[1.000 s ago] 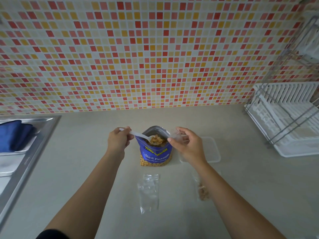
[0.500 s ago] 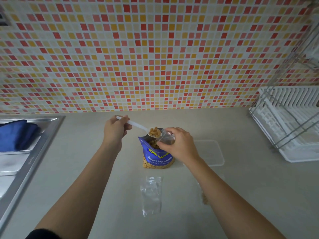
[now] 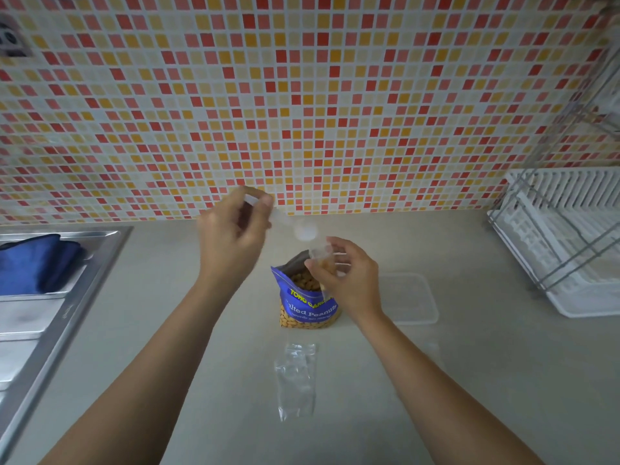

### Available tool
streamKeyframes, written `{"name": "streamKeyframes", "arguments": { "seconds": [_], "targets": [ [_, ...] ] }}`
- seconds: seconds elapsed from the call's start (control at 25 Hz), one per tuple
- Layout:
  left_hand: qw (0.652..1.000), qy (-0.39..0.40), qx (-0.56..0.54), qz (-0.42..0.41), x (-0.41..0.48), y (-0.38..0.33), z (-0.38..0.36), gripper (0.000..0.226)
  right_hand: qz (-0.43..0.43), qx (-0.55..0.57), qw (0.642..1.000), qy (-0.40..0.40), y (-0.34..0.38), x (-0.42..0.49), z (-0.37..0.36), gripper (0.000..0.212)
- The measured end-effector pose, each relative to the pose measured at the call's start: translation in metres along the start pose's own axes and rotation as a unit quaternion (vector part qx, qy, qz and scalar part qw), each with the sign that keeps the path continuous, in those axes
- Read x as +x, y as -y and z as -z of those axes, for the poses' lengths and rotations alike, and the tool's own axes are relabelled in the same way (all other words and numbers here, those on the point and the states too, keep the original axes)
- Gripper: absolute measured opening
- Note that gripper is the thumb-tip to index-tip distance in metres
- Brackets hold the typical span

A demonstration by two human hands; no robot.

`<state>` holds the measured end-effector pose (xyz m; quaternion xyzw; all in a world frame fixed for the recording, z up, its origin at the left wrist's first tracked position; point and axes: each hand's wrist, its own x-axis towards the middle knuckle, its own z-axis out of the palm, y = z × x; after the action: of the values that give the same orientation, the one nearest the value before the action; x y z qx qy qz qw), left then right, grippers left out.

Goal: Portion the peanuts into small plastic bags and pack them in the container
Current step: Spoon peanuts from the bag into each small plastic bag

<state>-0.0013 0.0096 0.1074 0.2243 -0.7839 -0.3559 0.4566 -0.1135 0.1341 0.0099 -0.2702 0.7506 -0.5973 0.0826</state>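
Left hand [image 3: 231, 236] holds spoon [image 3: 303, 231] above small bag [image 3: 321, 255] (right hand [image 3: 349, 283] pinches it)

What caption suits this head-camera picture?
Left hand holds spoon over small bag pinched by right hand above peanut pouch.

The spoon [image 3: 303, 231] is milky white plastic. The small bag [image 3: 322, 255] at the pouch mouth and the flat bag [image 3: 296, 380] on the counter [image 3: 167, 297] are clear, crinkled film. The peanut pouch [image 3: 310, 307] is glossy printed plastic — silvery inside. The counter is smooth and matt, the sink [image 3: 50, 317] brushed metal, the container [image 3: 412, 297] frosted plastic.
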Motion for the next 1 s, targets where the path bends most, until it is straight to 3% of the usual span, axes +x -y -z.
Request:
{"name": "streamKeyframes", "arguments": {
  "seconds": [0.08,0.16,0.24,0.28,0.32,0.4,0.48,0.56,0.68,0.84,1.0],
  "targets": [
    [0.988,-0.036,-0.067,0.132,0.005,0.016,-0.006,0.018,-0.017,0.024,1.0,-0.005,-0.003,-0.002,0.008,0.032],
    [0.974,0.037,-0.028,0.222,-0.005,0.044,-0.02,0.019,-0.027,0.043,0.999,-0.014,-0.008,-0.004,0.018,0.027],
    [0.955,0.137,0.055,0.259,-0.023,0.071,-0.034,0.015,-0.026,0.04,0.999,-0.021,-0.011,-0.005,0.028,0.029],
    [0.943,0.169,0.099,0.269,-0.031,0.078,-0.038,0.024,-0.027,0.037,0.999,-0.026,-0.012,-0.005,0.033,0.03],
    [0.937,0.171,0.137,0.273,-0.038,0.081,-0.04,0.039,-0.029,0.034,0.998,-0.033,-0.012,-0.005,0.038,0.031],
    [0.946,0.098,0.17,0.257,-0.048,0.074,-0.042,0.056,-0.032,0.027,0.998,-0.041,-0.014,-0.005,0.045,0.033],
    [0.982,0.025,0.111,0.154,-0.064,0.056,-0.045,0.038,-0.037,0.025,0.998,-0.049,-0.018,-0.007,0.05,0.034],
    [0.99,0.103,0.044,0.088,-0.089,0.034,-0.056,0.022,-0.047,0.034,0.997,-0.059,-0.022,-0.009,0.053,0.036],
    [0.946,0.266,-0.044,0.181,-0.126,0.02,-0.082,0.026,-0.056,0.029,0.997,-0.044,-0.025,-0.016,0.057,0.035],
    [0.906,0.233,-0.173,0.308,-0.154,0.032,-0.109,0.003,-0.074,0.032,0.997,-0.001,-0.043,-0.031,0.078,0.029],
    [0.856,0.271,-0.135,0.419,-0.2,0.047,-0.127,0.016,-0.09,-0.066,0.994,-0.019,-0.088,-0.062,0.114,0.01]
  ]
}}
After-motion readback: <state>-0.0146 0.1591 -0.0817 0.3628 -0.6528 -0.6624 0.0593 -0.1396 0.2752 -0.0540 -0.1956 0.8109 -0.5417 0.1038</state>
